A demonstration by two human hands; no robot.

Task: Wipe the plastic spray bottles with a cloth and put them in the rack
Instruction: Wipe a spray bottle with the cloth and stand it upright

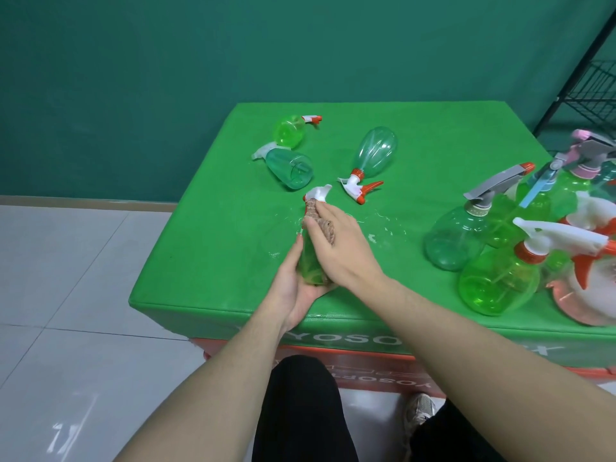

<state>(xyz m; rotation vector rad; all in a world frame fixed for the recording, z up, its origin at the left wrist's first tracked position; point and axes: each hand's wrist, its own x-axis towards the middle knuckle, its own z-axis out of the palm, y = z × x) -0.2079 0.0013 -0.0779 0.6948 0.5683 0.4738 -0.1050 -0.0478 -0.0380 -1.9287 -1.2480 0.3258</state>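
Below, left hand (293, 288) cups the bottle (311, 261); right hand (336, 251) clasps cloth (316, 218) against it.

This looks like a bare room set up for staged handling work, not a home or a kitchen. A plain teal backdrop (166, 78) covers the whole wall behind, with no furniture or decoration against it. The floor (66, 295) is pale glossy tile with a light skirting strip along the wall. The work surface is a green padded block (233, 278) with printed lettering on its front edge, stacked on a red block (366, 368), not an ordinary table. At the far right stands a black wire rack (593, 91). Many plastic spray bottles (493, 278) crowd the block's right side.
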